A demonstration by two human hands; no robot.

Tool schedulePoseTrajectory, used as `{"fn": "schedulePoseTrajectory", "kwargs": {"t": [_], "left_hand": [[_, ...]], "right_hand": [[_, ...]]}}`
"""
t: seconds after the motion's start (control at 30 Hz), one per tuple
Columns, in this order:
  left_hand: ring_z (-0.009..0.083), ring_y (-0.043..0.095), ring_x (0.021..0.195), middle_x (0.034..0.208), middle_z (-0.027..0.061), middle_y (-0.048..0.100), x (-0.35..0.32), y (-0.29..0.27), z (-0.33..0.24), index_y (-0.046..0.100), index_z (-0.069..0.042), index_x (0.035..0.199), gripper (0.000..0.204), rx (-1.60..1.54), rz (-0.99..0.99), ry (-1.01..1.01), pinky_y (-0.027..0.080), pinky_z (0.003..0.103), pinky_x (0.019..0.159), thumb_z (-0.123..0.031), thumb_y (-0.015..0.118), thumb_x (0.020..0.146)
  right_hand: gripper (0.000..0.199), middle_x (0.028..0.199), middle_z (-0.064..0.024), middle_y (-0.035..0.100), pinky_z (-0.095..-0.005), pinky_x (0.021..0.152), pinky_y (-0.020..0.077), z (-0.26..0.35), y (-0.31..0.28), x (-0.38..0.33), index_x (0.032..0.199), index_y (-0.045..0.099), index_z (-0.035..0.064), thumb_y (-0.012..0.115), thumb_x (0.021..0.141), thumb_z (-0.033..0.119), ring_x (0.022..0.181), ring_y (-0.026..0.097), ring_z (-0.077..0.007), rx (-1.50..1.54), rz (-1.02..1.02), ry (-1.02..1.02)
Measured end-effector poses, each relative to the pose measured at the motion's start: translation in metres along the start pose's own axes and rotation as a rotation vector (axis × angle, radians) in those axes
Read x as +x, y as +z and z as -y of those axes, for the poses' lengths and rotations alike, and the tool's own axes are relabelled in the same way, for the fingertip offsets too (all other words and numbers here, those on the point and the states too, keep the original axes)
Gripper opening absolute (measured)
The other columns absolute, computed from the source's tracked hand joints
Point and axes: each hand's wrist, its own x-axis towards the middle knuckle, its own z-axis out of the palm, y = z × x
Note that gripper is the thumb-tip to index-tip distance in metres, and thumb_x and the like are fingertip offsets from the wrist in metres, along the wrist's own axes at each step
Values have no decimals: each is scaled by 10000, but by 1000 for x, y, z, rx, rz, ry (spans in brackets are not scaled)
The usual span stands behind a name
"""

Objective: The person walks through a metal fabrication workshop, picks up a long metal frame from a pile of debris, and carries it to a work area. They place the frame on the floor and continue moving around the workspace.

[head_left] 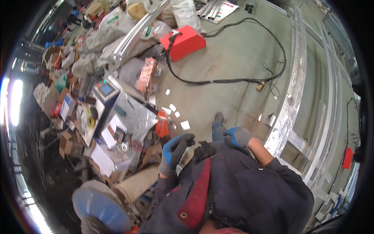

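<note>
Both my hands wear grey and blue work gloves and are held in front of my dark jacket. My left hand (174, 154) is raised beside a cluttered workbench, its fingers bent but apart from the thumb, with nothing seen in it. Close to my waist, my right hand (237, 137) has its fingers curled inward; whatever they may hold is hidden. To the left, the bench's grey top (134, 113) carries a box-shaped device with a small screen (106, 89), white papers (102, 160) and a roll of tape (124, 146). An orange-red object (162, 124) is at the bench's right edge.
A red box (183, 43) with a thick black cable (218, 81) lies on the green floor ahead. White scraps (185, 125) are scattered nearby. Filled sacks (117, 39) pile up at the far left. Long metal frames (290, 105) run along the right. A blue round object (102, 206) stands at lower left.
</note>
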Motion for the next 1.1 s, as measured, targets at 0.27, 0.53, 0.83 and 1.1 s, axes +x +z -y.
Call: {"fn": "schedulePoseTrajectory", "kwargs": {"t": [0.27, 0.53, 0.83, 1.1], "left_hand": [[247, 689, 1105, 1188, 190, 750, 178, 34, -47, 730, 73, 1020, 297, -85, -94, -22, 518, 376, 999, -154, 548, 1077], [253, 731, 1008, 1150, 181, 767, 354, 63, -73, 762, 81, 1076, 342, 116, 56, 58, 549, 384, 956, -179, 541, 1094], [250, 720, 1118, 1256, 162, 733, 599, 101, -122, 682, 67, 1298, 271, 137, 324, -51, 553, 356, 999, -1, 574, 1059], [218, 660, 1214, 1485, 187, 587, 763, 132, -166, 370, 1, 1621, 622, 30, 685, 33, 496, 379, 1087, 113, 500, 1023]], "right_hand": [[399, 1186, -224, 738, -494, 974, 544, -33, -153, 111, 1175, 762, 101, 578, 953, 378, 1120, 693, -409, -43, -99, -91], [392, 1176, -215, 744, -497, 957, 548, -96, -246, 155, 1199, 747, 96, 616, 924, 343, 1114, 696, -415, 5, -73, 116], [336, 1131, -207, 747, -503, 912, 553, -155, -326, 239, 1177, 741, 107, 588, 965, 318, 1044, 707, -420, 186, -310, 193], [464, 1193, -215, 749, -439, 913, 569, -224, -413, 293, 1236, 751, 79, 595, 1009, 452, 1047, 731, -385, 401, -527, 390]]}}
